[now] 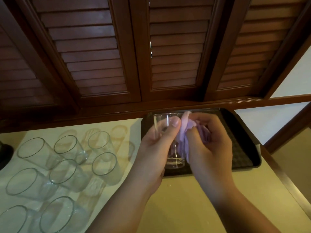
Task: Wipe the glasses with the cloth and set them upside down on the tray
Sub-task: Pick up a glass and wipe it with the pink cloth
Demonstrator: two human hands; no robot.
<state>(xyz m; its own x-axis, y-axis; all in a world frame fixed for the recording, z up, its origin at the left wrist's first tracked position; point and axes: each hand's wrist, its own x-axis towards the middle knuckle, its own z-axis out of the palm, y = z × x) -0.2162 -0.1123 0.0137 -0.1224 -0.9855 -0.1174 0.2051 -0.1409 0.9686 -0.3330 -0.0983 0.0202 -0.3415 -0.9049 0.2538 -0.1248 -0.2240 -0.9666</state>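
In the head view, the left hand [156,145] is holding a clear glass [168,140] just right of the frame's centre, in front of the dark tray [242,148]. Its fingers are curling round the glass, with the thumb [174,122] pressing near the rim at the top. The glass is standing mouth up in the hand, its thick base showing low down against the tray's near edge; whether it is touching the tray cannot be told.

The right hand [210,138] is gripping a pale purple cloth [186,132] beside the glass, its fingers bunching the fabric and pressing it against the glass's right side. Folds of the cloth are hanging down between the two hands.

The tray is lying on the cream worktop [185,207] at centre right, tight against the dark wooden louvred cabinet doors [94,56] filling the upper frame.

In the lower left of the frame, a group of clear glasses [67,169] is standing mouth up on the worktop, near one another and well apart from the tray. A dark object [5,153] is sitting at the left edge, too cropped to identify.
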